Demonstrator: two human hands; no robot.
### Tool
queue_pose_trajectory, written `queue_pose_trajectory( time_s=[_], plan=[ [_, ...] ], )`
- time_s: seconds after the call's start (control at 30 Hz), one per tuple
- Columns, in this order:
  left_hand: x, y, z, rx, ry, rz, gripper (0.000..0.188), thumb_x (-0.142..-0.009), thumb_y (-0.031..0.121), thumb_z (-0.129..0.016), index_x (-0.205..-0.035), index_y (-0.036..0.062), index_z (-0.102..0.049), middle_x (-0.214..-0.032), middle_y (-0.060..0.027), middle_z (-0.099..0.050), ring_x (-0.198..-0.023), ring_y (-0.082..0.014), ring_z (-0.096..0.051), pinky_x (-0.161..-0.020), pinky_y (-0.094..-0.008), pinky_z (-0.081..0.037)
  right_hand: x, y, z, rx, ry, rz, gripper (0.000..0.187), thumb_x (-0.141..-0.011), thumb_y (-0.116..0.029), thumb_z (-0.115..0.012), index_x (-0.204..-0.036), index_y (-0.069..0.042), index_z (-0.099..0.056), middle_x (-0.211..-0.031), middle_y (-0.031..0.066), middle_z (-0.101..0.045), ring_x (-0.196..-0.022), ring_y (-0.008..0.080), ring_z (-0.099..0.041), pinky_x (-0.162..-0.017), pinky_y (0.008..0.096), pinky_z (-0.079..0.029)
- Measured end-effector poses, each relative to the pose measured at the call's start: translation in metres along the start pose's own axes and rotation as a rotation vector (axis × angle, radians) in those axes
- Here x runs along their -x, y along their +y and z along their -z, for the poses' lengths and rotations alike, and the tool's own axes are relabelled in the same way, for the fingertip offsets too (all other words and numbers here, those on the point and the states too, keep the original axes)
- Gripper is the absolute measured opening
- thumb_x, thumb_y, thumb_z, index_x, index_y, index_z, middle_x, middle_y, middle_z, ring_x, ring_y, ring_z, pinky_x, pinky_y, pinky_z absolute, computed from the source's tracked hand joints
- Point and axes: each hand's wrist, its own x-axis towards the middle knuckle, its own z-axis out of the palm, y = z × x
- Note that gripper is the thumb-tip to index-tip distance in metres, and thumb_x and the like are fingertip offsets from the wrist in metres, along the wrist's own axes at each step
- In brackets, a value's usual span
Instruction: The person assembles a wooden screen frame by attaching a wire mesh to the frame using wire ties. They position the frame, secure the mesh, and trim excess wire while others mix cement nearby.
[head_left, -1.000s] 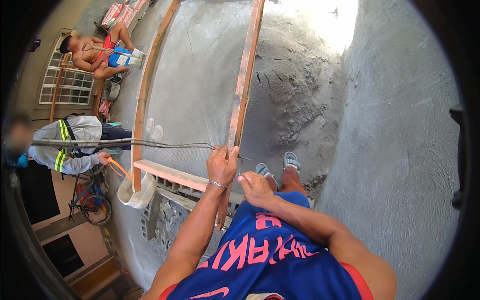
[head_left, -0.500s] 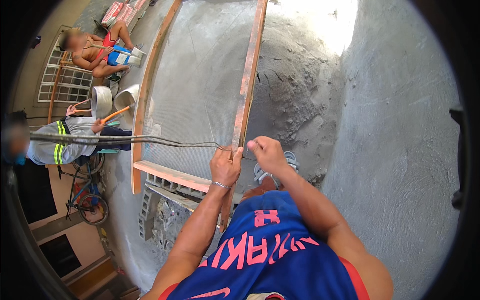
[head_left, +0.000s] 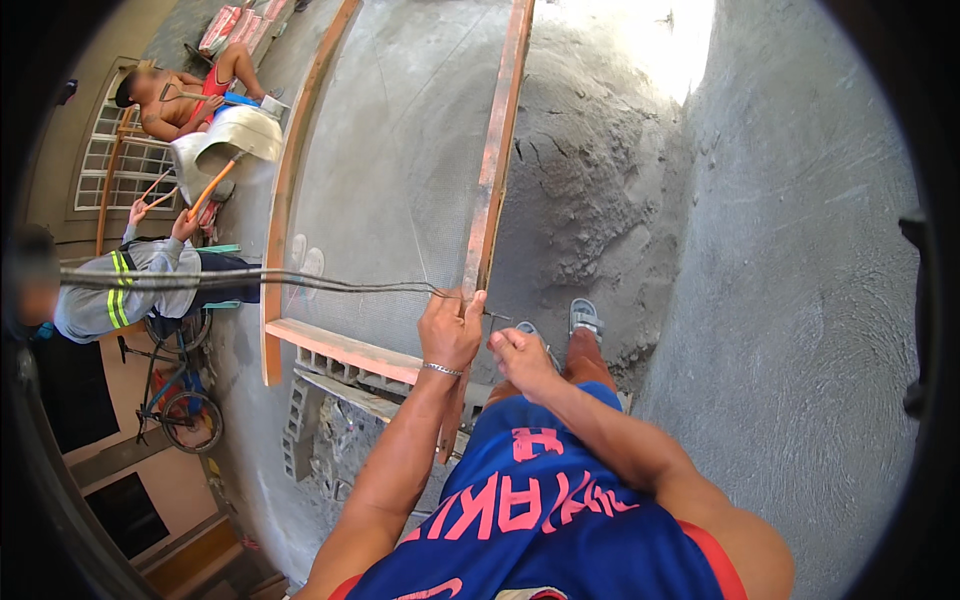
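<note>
A wooden-framed mesh screen (head_left: pixel 488 200) stretches away from me, with fine wire mesh between its rails. My left hand (head_left: pixel 450 330), wearing a chain bracelet, is wrapped round its right rail near the close end, thumb on top. Two dark cords (head_left: pixel 340 286) run in from the left to that rail and pass under my left fingers. Just right of the rail, a thin dark wire end (head_left: pixel 497 316) sticks out. My right hand (head_left: pixel 525 362) is closed with its fingertips just below that wire; what it pinches is too small to make out.
Grey sand (head_left: pixel 580 190) is heaped right of the screen, beside a rough grey wall (head_left: pixel 790 300). Hollow blocks (head_left: pixel 300 410) lie under the near end. At left, a person (head_left: pixel 150 275) swings a pale container (head_left: pixel 240 140); another person (head_left: pixel 180 100) sits behind. A bicycle (head_left: pixel 185 400) stands nearby.
My right hand has moved down and slightly left, off the rail's side, closer to my body. My left hand keeps its place. The person at left has raised the pale containers toward the screen.
</note>
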Motion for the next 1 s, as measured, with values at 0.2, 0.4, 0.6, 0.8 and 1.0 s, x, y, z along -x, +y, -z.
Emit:
queue_pose_trajectory(
  time_s=[0.2, 0.4, 0.6, 0.8, 1.0],
  plan=[
    [-0.001, -0.002, 0.003, 0.005, 0.037, -0.035, 0.022, -0.09, 0.024, -0.072, -0.085, 0.0028, -0.069, -0.075, -0.014, -0.061, -0.066, -0.0338, -0.061, -0.058, -0.0441, -0.049, 0.028, -0.019, -0.007, -0.148, -0.108, 0.097, 0.026, -0.099, -0.026, -0.061, -0.09, -0.002, -0.063, -0.073, 0.0018, -0.055, -0.059, 0.012, -0.05, -0.051, 0.0257, -0.04],
    [-0.002, -0.001, 0.004, 0.015, 0.009, -0.021, 0.025, -0.09, 0.023, -0.072, -0.078, 0.0025, -0.066, -0.073, -0.0136, -0.058, -0.064, -0.0336, -0.059, -0.056, -0.0437, -0.048, 0.023, -0.029, 0.017, 1.018, 0.137, 1.079, 0.043, -0.087, -0.043, -0.071, -0.099, -0.002, -0.066, -0.083, 0.0122, -0.06, -0.074, 0.0283, -0.061, -0.068, 0.039, -0.05],
    [-0.002, -0.001, 0.002, 0.025, 0.036, -0.038, 0.025, -0.089, 0.023, -0.073, -0.077, 0.0022, -0.066, -0.074, -0.0141, -0.058, -0.064, -0.0341, -0.059, -0.057, -0.0436, -0.048, 0.011, -0.035, 0.022, 1.111, 0.445, 1.446, 0.044, -0.089, -0.04, -0.069, -0.11, -0.002, -0.064, -0.096, 0.0147, -0.067, -0.083, 0.029, -0.067, -0.073, 0.0402, -0.052],
    [0.0, -0.001, -0.001, 0.018, 0.028, -0.033, 0.024, -0.088, 0.022, -0.074, -0.078, 0.0023, -0.065, -0.074, -0.0143, -0.057, -0.065, -0.035, -0.059, -0.057, -0.0444, -0.047, -0.006, -0.032, 0.02, 0.456, 0.338, 0.721, 0.028, -0.1, -0.029, -0.06, -0.102, -0.001, -0.062, -0.08, 0.0111, -0.066, -0.061, 0.0258, -0.062, -0.059, 0.0377, -0.051],
    [0.004, -0.001, 0.001, 0.002, -0.007, 0.039, 0.018, -0.09, 0.02, -0.072, -0.088, 0.0025, -0.069, -0.075, -0.0146, -0.061, -0.068, -0.0333, -0.061, -0.062, -0.043, -0.049, -0.033, -0.043, 0.034, -0.309, -0.058, -0.104, 0.026, -0.104, -0.03, -0.056, -0.096, -0.006, -0.061, -0.07, 0.0021, -0.06, -0.049, 0.0103, -0.047, -0.05, 0.0294, -0.041]
  ],
)
